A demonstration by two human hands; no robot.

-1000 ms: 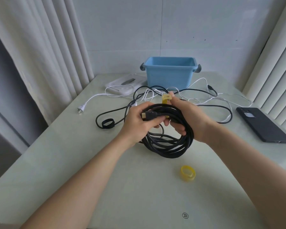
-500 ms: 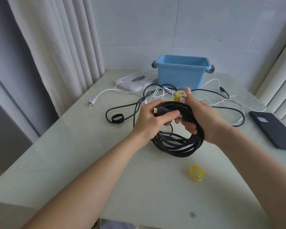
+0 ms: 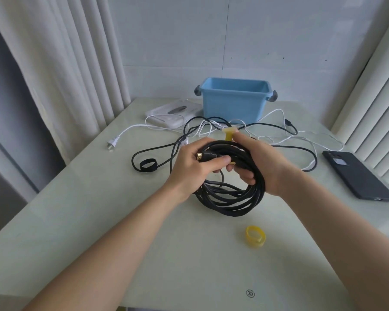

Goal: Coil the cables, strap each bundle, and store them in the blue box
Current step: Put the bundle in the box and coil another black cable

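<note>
Both hands hold a coiled black cable [image 3: 229, 198] above the middle of the table. My left hand [image 3: 195, 164] grips the top of the coil and its gold-tipped plug [image 3: 200, 156]. My right hand [image 3: 261, 162] is closed around the coil's right side and pinches a yellow strap [image 3: 229, 134] that sticks up behind the bundle. A second rolled yellow strap [image 3: 255, 239] lies on the table near me. The open blue box [image 3: 234, 102] stands at the back. Loose black cable [image 3: 279, 127] and white cable [image 3: 301, 140] sprawl in front of it.
A black strap ring [image 3: 148, 165] sits on a loose black cable at left. A white plug [image 3: 112, 143] lies further left, a white flat pack [image 3: 173, 111] beside the box. A dark phone [image 3: 357, 176] lies at the right. Curtains flank the table [image 3: 99, 221].
The view has shifted, so everything sits further right and lower in frame. Both hands keep their hold on the coil; my right thumb still presses the yellow strap.
</note>
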